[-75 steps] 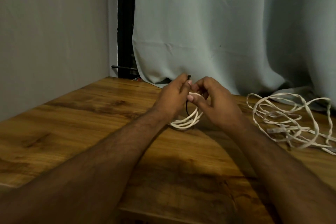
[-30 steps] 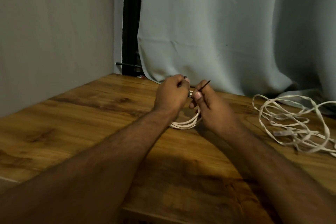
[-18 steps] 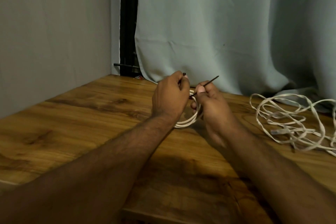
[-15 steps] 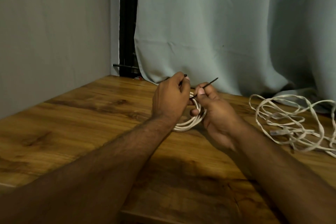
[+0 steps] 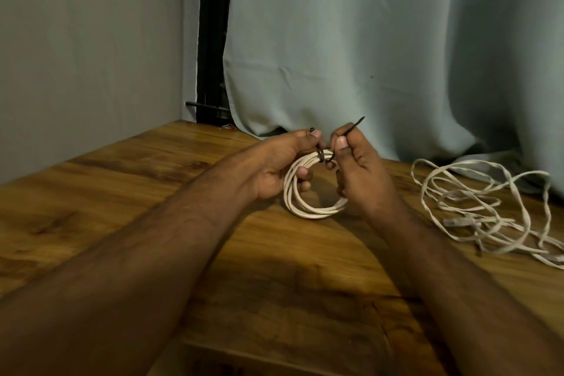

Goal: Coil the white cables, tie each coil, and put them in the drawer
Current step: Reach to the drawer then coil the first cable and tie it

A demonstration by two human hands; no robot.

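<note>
A coiled white cable [image 5: 308, 207] stands tilted on the wooden table [image 5: 122, 192], held up between both hands. A thin black tie [image 5: 351, 128] wraps the coil's top. My left hand [image 5: 274, 168] grips the coil's upper left and pinches one end of the tie. My right hand [image 5: 360, 171] pinches the other end, whose tip sticks up to the right. A second white cable [image 5: 476, 207] lies loose and tangled on the table to the right. No drawer is in view.
A pale curtain [image 5: 366, 40] hangs along the table's back edge. A grey wall [image 5: 91, 40] closes the left side, with a dark gap [image 5: 213, 33] between them. The table's front edge runs just below my forearms.
My hands have spread slightly apart, so more of the coil shows between them. The tie's two ends have drawn away from each other around the coil's top.
</note>
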